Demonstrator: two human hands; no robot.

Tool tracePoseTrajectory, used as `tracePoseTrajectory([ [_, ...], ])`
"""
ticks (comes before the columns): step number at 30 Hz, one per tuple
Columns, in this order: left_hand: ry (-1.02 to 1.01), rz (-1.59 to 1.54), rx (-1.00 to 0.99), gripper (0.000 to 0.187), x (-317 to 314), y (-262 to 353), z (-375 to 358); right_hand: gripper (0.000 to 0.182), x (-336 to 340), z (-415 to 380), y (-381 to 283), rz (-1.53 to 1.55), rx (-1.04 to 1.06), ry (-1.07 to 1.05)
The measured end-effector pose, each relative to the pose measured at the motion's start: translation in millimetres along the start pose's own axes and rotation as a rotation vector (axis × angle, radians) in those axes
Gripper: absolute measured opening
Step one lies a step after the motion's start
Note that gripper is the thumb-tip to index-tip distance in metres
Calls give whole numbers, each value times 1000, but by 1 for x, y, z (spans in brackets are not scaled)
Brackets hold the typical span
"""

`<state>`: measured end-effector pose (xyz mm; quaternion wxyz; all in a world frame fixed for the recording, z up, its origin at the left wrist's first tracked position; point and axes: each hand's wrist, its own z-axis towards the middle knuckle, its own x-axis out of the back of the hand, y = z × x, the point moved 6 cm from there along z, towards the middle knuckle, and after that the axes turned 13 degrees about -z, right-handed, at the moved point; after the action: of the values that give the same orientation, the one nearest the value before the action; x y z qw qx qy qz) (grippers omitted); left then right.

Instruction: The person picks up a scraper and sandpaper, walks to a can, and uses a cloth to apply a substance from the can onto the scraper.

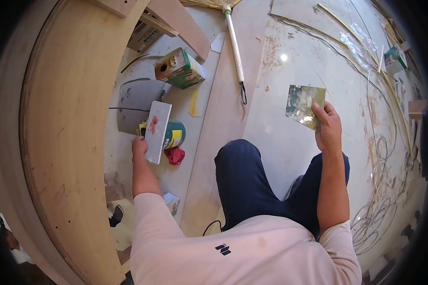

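My left hand [139,146] is closed at the edge of a flat white board [157,135], which is tilted and has a red smear of paste on it. Behind that board stands a green can [177,134] with a yellow label, and a crumpled red wrapper or cloth [174,156] lies beside it. My right hand [329,127] is closed on the edge of a thin, square, shiny sheet [303,105] with greenish, blotchy reflections. The thumb lies on top of the sheet and the fingers are mostly hidden behind it.
A green and white metal tin [180,69] sits farther off on the left. A broom [235,47] lies ahead. A long wooden panel [66,118] stands along the left. Coiled cable [373,223] and long strips [347,35] lie on the right, near another tin [395,59].
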<state>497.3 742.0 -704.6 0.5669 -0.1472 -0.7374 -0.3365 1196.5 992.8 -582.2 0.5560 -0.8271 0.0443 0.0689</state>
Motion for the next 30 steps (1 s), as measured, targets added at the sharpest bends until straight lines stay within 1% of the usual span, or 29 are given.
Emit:
tracePoseTrajectory([
  [2,8,66,-13,18,12,21,-14,26,3,-1,1,6,-1,0],
  [5,136,126,-77,16,38,40,-34,25,2,3,2,31,0,-11],
  [7,329,-16,-34,14,62,37,-50,25,1,8,7,40,-10,-33],
  [9,501,-249,39,14,85,35,-67,24,-2,13,10,59,-6,-68],
  [10,565,-413,94,16,91,36,-76,24,0,15,10,66,-4,-75],
  [12,608,-711,177,22,94,47,-89,24,-1,20,9,34,3,-65],
  [14,577,-966,268,28,86,62,-113,24,-4,20,10,-5,6,-67],
  [15,264,-924,212,36,80,65,-110,25,-5,21,9,-21,17,-70],
  [17,177,-1237,278,33,55,60,-113,27,-3,21,7,-103,33,-82],
  [18,121,-1389,309,32,49,65,-114,28,-1,19,4,-228,46,-54],
  [20,-35,-1442,364,30,46,134,-145,32,4,0,-6,-500,47,22],
  [21,-122,-1479,390,30,41,182,-167,31,8,-15,-12,-652,35,32],
  [23,-328,-1596,436,29,33,266,-207,29,13,-34,-9,-885,254,63],
  [24,-431,-1654,449,28,28,304,-228,29,16,-47,-7,-959,485,77],
  [26,-575,-1610,513,28,13,357,-264,28,21,-75,-22,-1008,177,-155],
  [27,-651,-1580,546,27,7,382,-285,27,22,-90,-40,-1002,215,-123],
  [28,-740,-1573,537,27,7,411,-306,27,22,-103,-58,-996,256,-91],
  [30,-918,-1555,514,26,19,467,-344,24,17,-124,-104,-1002,173,-50],
])
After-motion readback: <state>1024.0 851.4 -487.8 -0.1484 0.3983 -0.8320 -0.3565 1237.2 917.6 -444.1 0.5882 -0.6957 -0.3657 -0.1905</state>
